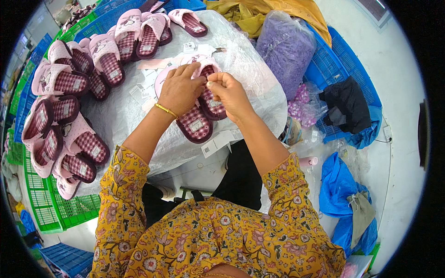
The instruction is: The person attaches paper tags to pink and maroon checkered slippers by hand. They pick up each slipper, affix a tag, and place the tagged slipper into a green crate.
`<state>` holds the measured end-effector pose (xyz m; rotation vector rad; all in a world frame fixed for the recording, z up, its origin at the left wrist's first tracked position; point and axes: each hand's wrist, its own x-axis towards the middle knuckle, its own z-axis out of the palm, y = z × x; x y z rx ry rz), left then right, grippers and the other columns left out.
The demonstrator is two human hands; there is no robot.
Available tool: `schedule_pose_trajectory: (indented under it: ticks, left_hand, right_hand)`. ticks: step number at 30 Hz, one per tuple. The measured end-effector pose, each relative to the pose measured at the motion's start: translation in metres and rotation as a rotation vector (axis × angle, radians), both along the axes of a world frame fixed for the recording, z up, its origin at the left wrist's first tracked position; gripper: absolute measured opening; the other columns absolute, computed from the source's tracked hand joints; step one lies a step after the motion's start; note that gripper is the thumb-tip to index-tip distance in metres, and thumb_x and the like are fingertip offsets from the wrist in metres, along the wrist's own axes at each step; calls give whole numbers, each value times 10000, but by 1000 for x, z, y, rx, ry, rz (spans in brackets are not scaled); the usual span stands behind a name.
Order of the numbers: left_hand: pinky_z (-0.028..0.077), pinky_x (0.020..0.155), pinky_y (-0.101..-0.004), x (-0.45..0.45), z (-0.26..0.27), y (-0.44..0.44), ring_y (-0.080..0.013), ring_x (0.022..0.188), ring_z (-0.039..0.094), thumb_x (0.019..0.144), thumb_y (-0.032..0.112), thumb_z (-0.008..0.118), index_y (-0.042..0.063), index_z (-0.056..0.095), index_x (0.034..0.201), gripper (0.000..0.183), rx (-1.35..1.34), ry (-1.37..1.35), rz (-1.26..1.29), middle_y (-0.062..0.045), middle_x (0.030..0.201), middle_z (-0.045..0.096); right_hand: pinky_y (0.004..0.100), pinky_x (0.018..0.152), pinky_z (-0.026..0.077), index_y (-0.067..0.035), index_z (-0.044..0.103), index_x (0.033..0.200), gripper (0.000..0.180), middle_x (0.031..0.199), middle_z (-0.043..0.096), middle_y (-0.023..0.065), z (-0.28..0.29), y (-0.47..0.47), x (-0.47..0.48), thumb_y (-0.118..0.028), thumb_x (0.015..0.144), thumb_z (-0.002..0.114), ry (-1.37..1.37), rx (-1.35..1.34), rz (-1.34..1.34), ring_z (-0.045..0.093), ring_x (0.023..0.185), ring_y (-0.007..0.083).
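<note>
A pair of pink slippers lies before me: the left slipper (pixel 195 124) and the right slipper (pixel 212 103), with maroon checked insoles bearing labels. My left hand (pixel 182 88) lies across their pink uppers, its thumb at the opening of the right slipper. Just beside that thumb, the thumb and forefinger of my right hand (pixel 227 93) are pinched together over the same opening. Something small and thin seems to be between them, too fine to make out. Paper tags (pixel 147 87) with print lie left of the pair. A heap of thin clear strands (pixel 256 78) is to the right.
More pink slippers (pixel 109 69) line the left and far side of the plastic-covered table (pixel 128 146). Green crates (pixel 66 208) and blue crates (pixel 323 62) surround it. A bag of purple material (pixel 285 52) leans at the right. A printed strip (pixel 217 143) hangs near the front edge.
</note>
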<state>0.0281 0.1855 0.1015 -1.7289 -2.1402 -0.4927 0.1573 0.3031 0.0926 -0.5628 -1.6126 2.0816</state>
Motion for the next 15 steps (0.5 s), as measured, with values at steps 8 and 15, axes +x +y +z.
schedule_pose_trajectory:
  ticks: [8,15]
  left_hand:
    - [508,854,-384,-23,-17,2,-263,990,648,788,218,651,133,763,807,141,-15,-291,103,-75,1165,668]
    - [513,894,-367,-36,-31,-3,-269,1049,635,761,135,661,137,773,860,149,14,-556,17,-84,1210,641]
  right_hand:
    - [303,695,518,6,602,1079,350,847,681,97,-37,10,-15,-82,761,721,-237,450,-1,659,757,182]
    - [318,732,529,-12,630,1041,356,840,705,101,-36,14,-18,-87,714,750,-341,545,81,686,782,206]
